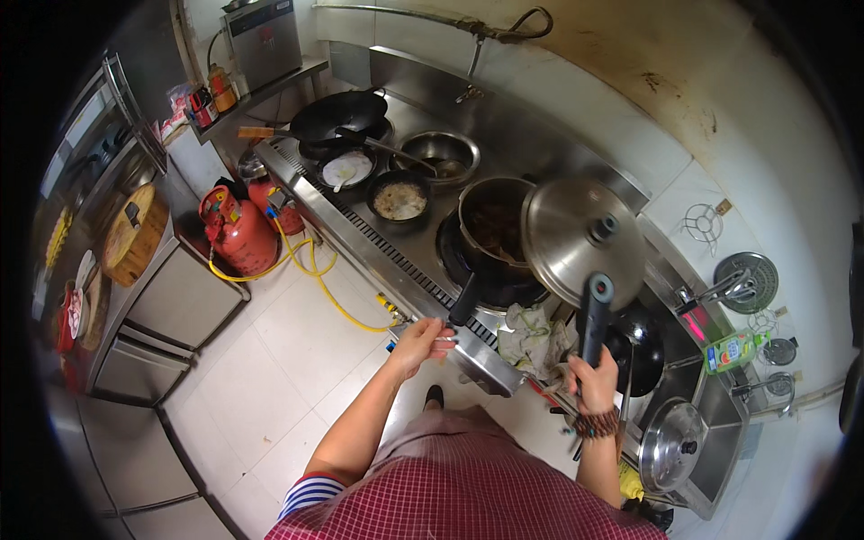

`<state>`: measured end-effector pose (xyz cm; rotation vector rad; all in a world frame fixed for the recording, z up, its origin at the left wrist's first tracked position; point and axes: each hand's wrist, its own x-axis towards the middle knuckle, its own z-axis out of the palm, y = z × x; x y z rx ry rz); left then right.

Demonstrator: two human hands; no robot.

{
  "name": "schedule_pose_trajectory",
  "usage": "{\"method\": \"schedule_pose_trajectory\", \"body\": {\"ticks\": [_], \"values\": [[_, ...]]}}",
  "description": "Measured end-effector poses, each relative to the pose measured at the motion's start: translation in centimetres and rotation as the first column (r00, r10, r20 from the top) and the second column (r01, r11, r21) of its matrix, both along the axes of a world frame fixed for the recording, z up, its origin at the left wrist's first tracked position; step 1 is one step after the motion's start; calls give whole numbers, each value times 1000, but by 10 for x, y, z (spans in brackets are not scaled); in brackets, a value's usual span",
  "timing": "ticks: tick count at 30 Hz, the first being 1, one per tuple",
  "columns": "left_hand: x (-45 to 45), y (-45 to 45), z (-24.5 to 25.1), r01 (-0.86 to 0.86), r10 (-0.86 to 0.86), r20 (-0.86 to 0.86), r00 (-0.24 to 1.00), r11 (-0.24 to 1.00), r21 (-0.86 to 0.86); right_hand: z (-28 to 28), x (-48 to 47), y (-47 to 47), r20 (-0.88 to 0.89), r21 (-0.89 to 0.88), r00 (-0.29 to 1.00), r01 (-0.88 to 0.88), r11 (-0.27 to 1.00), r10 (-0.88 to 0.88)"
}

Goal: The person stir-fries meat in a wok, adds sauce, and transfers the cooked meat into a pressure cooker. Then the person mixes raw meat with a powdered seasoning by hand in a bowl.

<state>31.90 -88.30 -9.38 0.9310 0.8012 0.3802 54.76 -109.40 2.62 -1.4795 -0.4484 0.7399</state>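
My right hand (594,385) is closed on the black long handle of a steel pressure cooker lid (574,229). The lid is tilted at the right side of the open pressure cooker pot (472,216) and overlaps its rim. Dark food (496,233) lies inside the pot, which stands on a burner. My left hand (425,344) is just below the end of the pot's black handle (464,300), its fingers partly curled; whether they touch the handle is unclear. A crumpled cloth (530,337) lies at the stove's edge between my hands.
Bowls of white (347,169) and brownish (400,201) contents, a steel basin (442,145) and a wok (337,115) stand on the stove's left part. Red gas cylinders (239,233) and a yellow hose (331,304) are on the floor. A sink (725,432) with a lid (671,445) is at right.
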Motion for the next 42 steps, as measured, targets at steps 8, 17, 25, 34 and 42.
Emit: {"method": "schedule_pose_trajectory", "body": {"ticks": [8,17,25,34,42], "values": [[39,32,8,177,-165,81,983,971,-163,-32,13,113,-109,-71,982,-159,985,151],[64,49,5,391,-343,199,918,867,-308,-44,16,130,-149,-249,981,-162,955,127],[77,56,12,370,-286,260,922,850,-376,-52,-13,147,-98,-350,988,-143,926,115],[59,76,43,468,-418,245,875,859,-207,-88,-60,163,702,-610,552,140,780,450],[78,74,50,477,-453,148,879,839,-260,-75,-52,194,-490,-13,860,-173,985,145]]}}
